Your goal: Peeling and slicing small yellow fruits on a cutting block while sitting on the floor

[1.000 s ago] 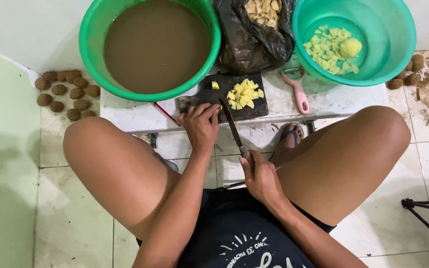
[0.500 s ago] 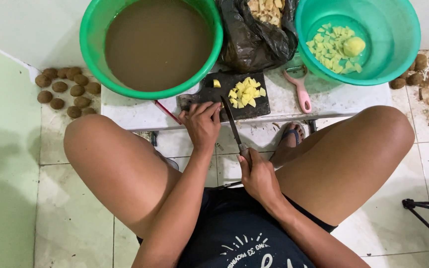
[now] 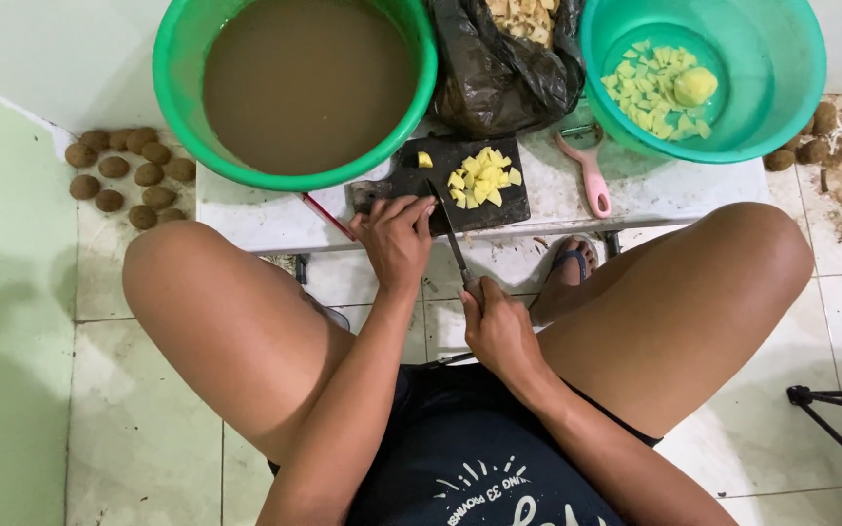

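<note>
While gripping the knife point(image 3: 452, 244), right hand point(image 3: 499, 326); left hand point(image 3: 397, 239) fingertips on dark cutting board point(image 3: 411, 180).

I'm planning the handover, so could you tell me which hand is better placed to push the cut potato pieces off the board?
Left: the left hand rests on the black board beside the pieces; the right hand holds the knife.

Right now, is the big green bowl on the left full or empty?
Nearly full. The big green bowl holds murky brown water up close to its rim, hiding the bottom.
</note>
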